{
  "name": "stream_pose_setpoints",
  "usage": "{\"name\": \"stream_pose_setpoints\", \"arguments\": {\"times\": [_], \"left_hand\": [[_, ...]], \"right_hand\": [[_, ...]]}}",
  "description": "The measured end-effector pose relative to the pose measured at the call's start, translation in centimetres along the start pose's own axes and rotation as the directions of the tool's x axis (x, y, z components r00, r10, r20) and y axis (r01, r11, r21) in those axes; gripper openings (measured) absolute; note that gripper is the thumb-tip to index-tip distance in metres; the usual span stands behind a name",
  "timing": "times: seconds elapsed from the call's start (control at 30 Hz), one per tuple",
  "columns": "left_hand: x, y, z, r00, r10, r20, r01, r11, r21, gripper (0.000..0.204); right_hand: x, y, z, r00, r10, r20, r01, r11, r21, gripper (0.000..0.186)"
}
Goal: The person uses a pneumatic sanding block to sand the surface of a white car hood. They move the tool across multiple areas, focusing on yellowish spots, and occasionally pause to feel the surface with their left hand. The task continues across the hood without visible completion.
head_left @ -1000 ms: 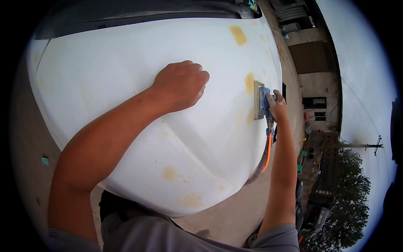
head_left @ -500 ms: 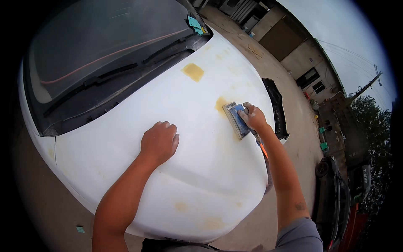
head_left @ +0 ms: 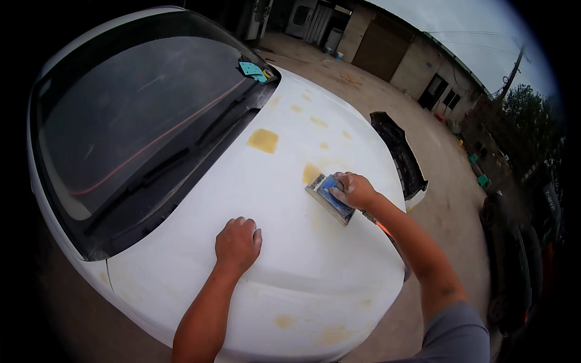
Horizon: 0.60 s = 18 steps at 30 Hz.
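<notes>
Two bare hands were at work over the white hood (head_left: 187, 266) of a vehicle. The right hand (head_left: 350, 190) was closed around a blue sander (head_left: 334, 199), its fingers curled over the tool's body and pale dust on its fingertips. The left hand (head_left: 238, 244) was curled into a loose fist, knuckles up, low over the middle of the hood; whether its underside pressed on the metal could not be told.

The sander had a flat rectangular pad, greyish and worn at the rim, that lay against the hood just beside a mustard-yellow patch (head_left: 310, 173). An orange hose (head_left: 384, 229) showed beneath the right forearm. The hood looked smooth, matte and gently curved, with a soft crease across its front part. A larger, squarish yellow patch (head_left: 262, 141) lay nearer the dark glass windshield (head_left: 139, 115), and fainter blotches were scattered toward the far edge and the front.

The left forearm (head_left: 203, 317) rose steeply from the lower edge. The right arm reached in from the lower right, bent at the elbow, its grey sleeve (head_left: 457, 333) ending above it.
</notes>
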<state>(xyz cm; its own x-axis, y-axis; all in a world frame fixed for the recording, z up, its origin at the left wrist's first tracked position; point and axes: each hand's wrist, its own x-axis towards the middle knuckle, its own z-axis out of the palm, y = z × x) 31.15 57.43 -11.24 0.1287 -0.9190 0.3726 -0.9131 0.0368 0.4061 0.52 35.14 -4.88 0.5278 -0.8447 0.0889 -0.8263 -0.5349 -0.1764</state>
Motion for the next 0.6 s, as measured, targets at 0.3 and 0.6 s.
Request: {"name": "stream_pose_setpoints", "arguments": {"times": [0.3, 0.6], "left_hand": [[-0.1, -0.6, -0.4, 1.000, -0.020, 0.002, 0.020, 0.996, -0.088, 0.016], [0.4, -0.4, 0.3, 0.997, -0.068, -0.045, 0.070, 0.997, 0.031, 0.020]], "right_hand": [[4.9, -0.8, -1.6, 0.981, 0.175, 0.088, -0.167, 0.982, -0.092, 0.059], [3.2, -0.8, -1.2, 0.981, 0.127, 0.146, -0.120, 0.991, -0.056, 0.055]]}}
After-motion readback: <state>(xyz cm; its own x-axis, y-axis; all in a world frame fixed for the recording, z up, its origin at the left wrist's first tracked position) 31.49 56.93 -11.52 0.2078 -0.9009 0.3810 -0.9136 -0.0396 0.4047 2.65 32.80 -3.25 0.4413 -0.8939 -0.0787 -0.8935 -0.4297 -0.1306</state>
